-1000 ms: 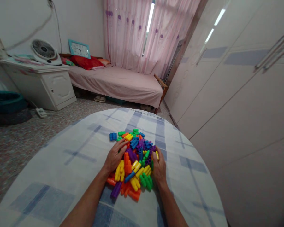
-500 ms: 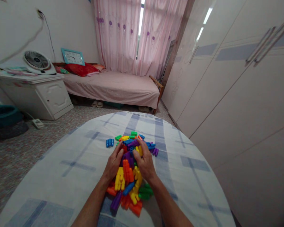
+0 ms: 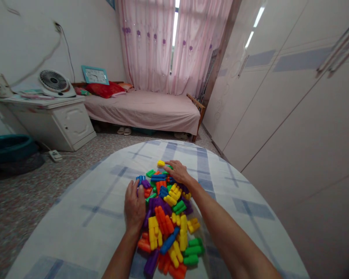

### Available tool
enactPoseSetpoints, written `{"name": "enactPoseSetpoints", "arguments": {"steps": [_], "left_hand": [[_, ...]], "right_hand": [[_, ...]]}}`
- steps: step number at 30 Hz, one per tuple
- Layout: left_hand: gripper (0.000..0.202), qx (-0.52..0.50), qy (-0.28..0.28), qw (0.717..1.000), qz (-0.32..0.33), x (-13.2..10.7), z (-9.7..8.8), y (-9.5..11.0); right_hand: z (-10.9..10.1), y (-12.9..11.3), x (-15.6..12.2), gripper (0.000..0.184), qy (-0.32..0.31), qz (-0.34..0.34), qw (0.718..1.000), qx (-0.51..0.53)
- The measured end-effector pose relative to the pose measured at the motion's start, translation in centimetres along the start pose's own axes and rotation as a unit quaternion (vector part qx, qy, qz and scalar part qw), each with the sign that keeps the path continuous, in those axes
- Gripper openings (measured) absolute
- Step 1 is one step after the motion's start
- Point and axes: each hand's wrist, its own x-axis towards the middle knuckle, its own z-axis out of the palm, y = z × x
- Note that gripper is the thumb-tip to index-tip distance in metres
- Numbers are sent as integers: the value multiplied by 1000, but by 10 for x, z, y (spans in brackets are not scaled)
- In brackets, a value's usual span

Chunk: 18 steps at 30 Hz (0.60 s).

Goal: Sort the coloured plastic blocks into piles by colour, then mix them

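Colourful plastic pieces (image 3: pixel 162 220), left hand (image 3: pixel 134 205) alongside, right hand (image 3: pixel 177 171) at far end

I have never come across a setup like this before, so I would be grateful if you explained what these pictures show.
There is no machine here: a person works with two bare hands. Every picture comes from one camera worn on the head, looking forward and down, so the forearms enter from below. A pile of plastic pieces in yellow, orange, green, blue and purple lies on a checked tablecloth. The left hand is at the pile's left edge; the right hand reaches over its far end, fingertips by a yellow piece. Whether either hand holds anything cannot be told. Beyond stands a bed.
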Motion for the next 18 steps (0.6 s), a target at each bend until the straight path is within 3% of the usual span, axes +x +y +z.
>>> {"name": "enactPoseSetpoints", "arguments": {"steps": [5, 11, 18], "left_hand": [[46, -45, -38, 998, -13, 0, 4, -4], [50, -83, -125, 987, -55, -1, 3, 9], [49, -87, -43, 994, -40, 0, 3, 8]], "right_hand": [[21, 11, 24, 44, -34, 29, 999, -6], [28, 6, 38, 53, -116, 7, 993, -19], [11, 5, 18, 39, -149, -18, 988, -20]]}}
